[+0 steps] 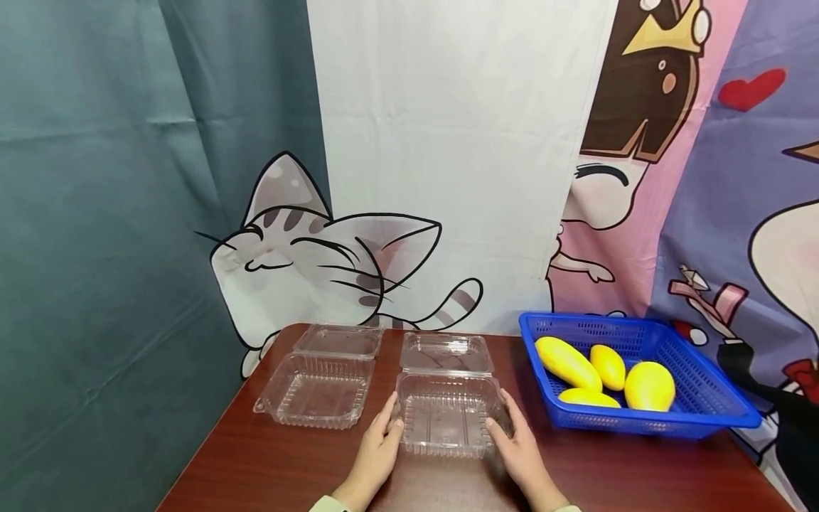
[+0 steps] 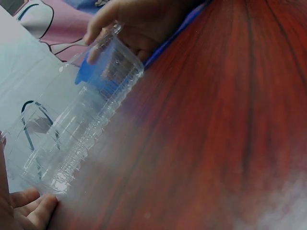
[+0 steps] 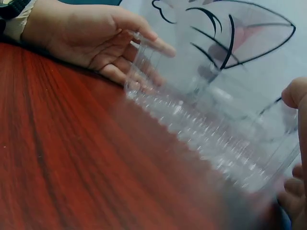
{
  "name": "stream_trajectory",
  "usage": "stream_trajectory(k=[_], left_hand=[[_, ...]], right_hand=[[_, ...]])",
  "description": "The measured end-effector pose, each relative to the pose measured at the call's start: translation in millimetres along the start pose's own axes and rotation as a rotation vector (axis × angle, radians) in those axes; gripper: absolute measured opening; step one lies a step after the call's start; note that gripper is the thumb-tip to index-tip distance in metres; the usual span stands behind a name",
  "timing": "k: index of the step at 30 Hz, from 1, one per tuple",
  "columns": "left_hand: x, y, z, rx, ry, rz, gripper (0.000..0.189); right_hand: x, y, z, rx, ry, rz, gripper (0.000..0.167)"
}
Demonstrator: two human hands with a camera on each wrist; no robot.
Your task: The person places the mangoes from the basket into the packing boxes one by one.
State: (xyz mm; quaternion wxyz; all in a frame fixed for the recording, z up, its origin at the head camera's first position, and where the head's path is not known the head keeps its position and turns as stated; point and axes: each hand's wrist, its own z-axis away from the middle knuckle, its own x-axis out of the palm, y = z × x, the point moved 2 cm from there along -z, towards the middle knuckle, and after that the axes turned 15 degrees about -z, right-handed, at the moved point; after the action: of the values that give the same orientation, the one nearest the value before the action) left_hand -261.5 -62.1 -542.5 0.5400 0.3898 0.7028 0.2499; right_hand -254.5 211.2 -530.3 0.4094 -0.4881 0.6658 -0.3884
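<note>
Left hand (image 1: 376,449) pinches one wall of the clear container (image 1: 444,421); right hand (image 1: 521,449) pinches the opposite.

Your basket (image 1: 697,421) is blue, the fruit (image 1: 649,386) inside yellow. Under the basket, your counter (image 1: 243,459) is dark-streaked red-brown; left of the basket, your boxes (image 1: 448,419) are colourless, the printed cat (image 1: 301,259) grey-striped.

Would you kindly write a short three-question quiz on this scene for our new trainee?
1. How many yellow fruits show in the basket?

2. True or false: the left hand and right hand hold the same clear box.

3. In the head view, where is the other box?
A) Right of the held one
B) Left of the held one
C) Inside the basket

Key: 1. Four. 2. True. 3. B.
</note>
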Motion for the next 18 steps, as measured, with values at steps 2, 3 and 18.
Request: stream_trajectory(k=[2, 3, 18], left_hand=[[-0.2, -0.1, -0.6, 0.005, 0.006, -0.007, 0.053], [-0.2, -0.1, -0.8, 0.008, 0.005, -0.012, 0.053], [-1.1, -2.3, 1.2, -0.015, 0.001, -0.011, 0.051]], right_hand=[[-4.2, -6.9, -4.2, -0.081, 0.030, 0.022, 0.061], [-7.5, -12.4, -6.8, -0.128, 0.047, 0.039, 0.058], [-128.8, -71.4, -91.6, -0.079, -0.062, 0.529, 0.042]])
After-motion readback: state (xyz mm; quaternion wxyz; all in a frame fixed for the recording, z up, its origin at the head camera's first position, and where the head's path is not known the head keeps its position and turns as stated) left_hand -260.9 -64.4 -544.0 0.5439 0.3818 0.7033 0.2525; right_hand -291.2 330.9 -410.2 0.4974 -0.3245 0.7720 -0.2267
